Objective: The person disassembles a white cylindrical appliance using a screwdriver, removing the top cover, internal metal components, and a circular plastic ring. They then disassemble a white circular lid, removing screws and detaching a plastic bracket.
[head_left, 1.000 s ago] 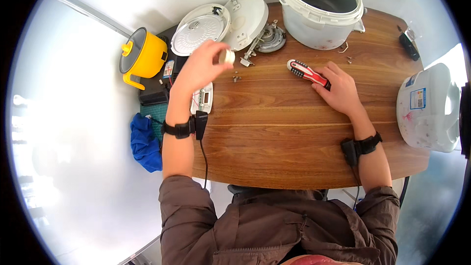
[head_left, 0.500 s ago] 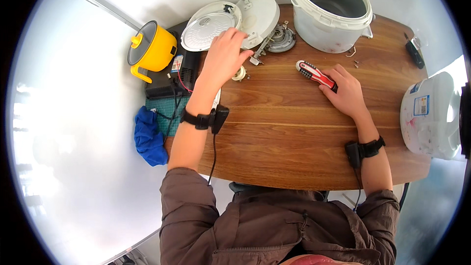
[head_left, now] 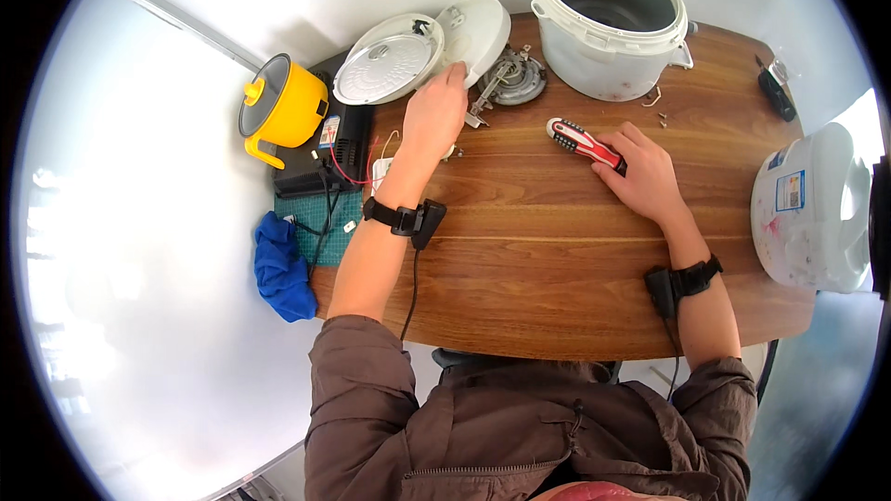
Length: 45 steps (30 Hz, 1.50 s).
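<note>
The left hand point(head_left: 436, 116) reached across the far left part of the wooden table point(head_left: 520, 269), its fingertips at the near edge of a round white lid cover point(head_left: 487, 26); the fingers lay close together, though whether they pinched that rim (the knuckles hid the thumb) could not be told. Left of it, a white lid with a perforated inner plate point(head_left: 380, 70) overlapped the cover's edge. The right hand point(head_left: 640, 172) was wrapped round the near end of a red-and-black screwdriver point(head_left: 580, 141), which lay right of the table's middle with its blunt white end pointing far and left. Just right of the cover sat a grey metal heating plate assembly point(head_left: 517, 82), and beyond that, at the far side, stood a white rice cooker body point(head_left: 599, 65). Small screws point(head_left: 663, 119) lay near its base. At the far left, a yellow pot point(head_left: 290, 111) stood on a black box point(head_left: 302, 183), with a green cutting mat point(head_left: 353, 209) and a blue cloth point(head_left: 281, 269) on its near side. A white floral appliance point(head_left: 789, 223) stood at the right edge.
</note>
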Each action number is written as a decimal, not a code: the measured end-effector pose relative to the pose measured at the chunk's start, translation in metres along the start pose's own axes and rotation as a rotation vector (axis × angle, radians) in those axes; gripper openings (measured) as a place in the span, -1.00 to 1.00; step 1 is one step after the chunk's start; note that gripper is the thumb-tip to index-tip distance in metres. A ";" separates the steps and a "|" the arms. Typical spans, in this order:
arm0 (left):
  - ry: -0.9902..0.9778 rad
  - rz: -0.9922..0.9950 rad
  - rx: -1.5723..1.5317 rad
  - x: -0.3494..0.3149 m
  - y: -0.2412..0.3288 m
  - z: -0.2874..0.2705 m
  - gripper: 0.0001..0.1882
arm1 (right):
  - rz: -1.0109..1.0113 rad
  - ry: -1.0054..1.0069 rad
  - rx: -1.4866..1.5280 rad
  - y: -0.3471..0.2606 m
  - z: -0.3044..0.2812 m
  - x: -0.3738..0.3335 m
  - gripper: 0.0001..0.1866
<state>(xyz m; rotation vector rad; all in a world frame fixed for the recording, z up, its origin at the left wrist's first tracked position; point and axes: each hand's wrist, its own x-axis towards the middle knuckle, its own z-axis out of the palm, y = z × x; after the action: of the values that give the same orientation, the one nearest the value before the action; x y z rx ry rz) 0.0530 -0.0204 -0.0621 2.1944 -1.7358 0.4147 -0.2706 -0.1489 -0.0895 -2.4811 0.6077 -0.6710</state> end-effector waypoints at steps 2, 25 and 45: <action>0.058 -0.012 0.000 0.001 0.001 -0.004 -0.61 | 0.000 -0.002 -0.005 0.000 0.000 0.000 -0.65; 0.602 -0.476 -0.619 0.007 -0.012 -0.026 -0.75 | 0.025 -0.042 0.009 -0.002 -0.005 0.000 -0.65; 0.783 -0.356 -1.415 -0.048 0.001 -0.097 -0.86 | -0.002 -0.001 0.049 -0.007 -0.001 -0.001 -0.67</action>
<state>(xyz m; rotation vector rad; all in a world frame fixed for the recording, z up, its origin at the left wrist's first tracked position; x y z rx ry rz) 0.0385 0.0618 0.0065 0.9911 -0.6925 -0.0884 -0.2696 -0.1429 -0.0854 -2.4373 0.5818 -0.6779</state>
